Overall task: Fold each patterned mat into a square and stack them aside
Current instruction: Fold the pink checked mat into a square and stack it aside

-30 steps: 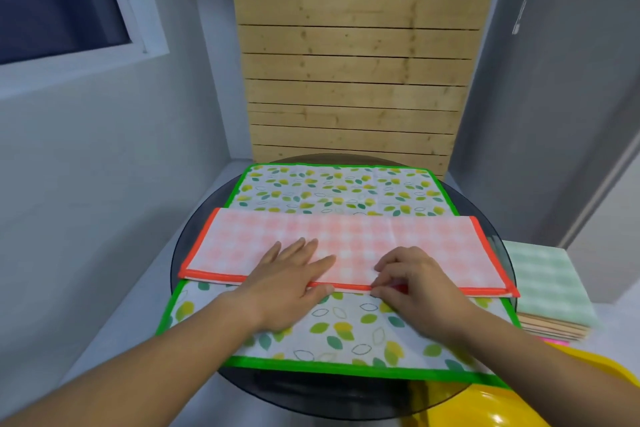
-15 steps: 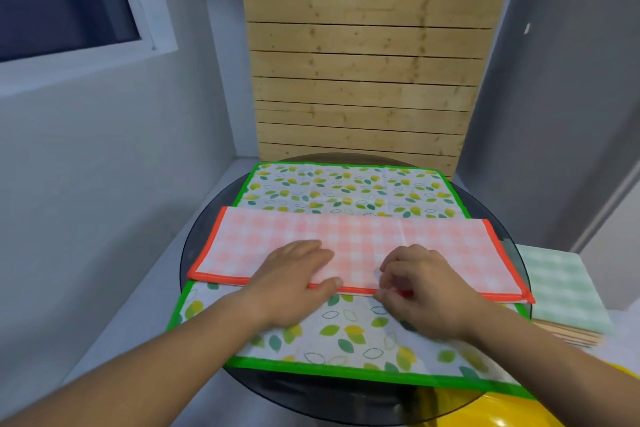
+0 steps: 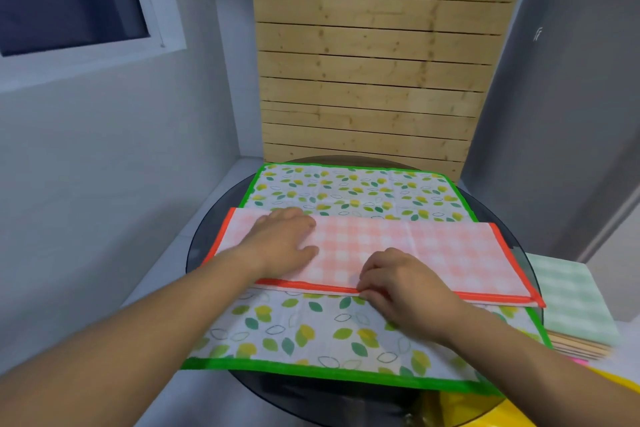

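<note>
A pink checked mat (image 3: 433,253) with an orange border lies folded into a long strip across a leaf-patterned mat (image 3: 346,333) with a green border. My left hand (image 3: 284,243) lies flat on the left part of the pink strip, fingers reaching its far edge. My right hand (image 3: 405,284) sits at the strip's near orange edge, fingers curled and pinching that edge near the middle.
Both mats lie on a round dark glass table (image 3: 201,243). A stack of folded mats (image 3: 575,305), a green checked one on top, stands to the right. A yellow object (image 3: 485,409) shows at the bottom right. Wooden slats and grey walls close in behind.
My left hand slid from the near edge up and leftward across the pink strip to its far edge. My right hand stayed pinching the near edge.
</note>
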### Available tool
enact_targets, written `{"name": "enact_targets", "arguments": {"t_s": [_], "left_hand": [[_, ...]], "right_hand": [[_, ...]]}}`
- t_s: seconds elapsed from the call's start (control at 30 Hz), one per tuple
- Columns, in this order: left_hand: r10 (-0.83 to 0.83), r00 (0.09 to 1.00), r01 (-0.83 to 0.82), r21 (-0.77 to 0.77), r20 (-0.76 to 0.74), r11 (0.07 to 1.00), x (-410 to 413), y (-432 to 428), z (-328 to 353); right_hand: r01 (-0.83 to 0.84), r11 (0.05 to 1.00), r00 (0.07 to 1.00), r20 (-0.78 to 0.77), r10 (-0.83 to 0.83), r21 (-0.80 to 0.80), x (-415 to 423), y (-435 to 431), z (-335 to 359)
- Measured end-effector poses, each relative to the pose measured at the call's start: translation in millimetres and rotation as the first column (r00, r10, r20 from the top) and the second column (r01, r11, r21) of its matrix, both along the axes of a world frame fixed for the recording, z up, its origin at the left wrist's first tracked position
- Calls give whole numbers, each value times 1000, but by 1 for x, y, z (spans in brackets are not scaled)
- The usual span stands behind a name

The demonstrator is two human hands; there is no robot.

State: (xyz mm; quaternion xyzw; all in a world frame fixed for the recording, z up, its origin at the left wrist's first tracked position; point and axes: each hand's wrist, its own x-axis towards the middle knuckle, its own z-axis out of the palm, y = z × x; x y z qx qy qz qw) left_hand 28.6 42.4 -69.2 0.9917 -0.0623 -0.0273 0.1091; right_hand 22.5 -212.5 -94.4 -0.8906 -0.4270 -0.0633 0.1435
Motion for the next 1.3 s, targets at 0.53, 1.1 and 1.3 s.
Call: {"name": "enact_targets", "arguments": {"t_s": [0.53,1.1,1.3], "left_hand": [[237,944,-304,-327,-230,895,23,-1,26],[90,995,-92,29,39,995,-69,-63,10],[-394,919,393,35,16,919,-114,-61,-2]], "right_hand": [[204,979,967,158,-203,7,33,-53,20],[454,891,886,-109,-451,3,22,-52,9],[56,986,983,-181,-27,158,-42,-49,24]]}}
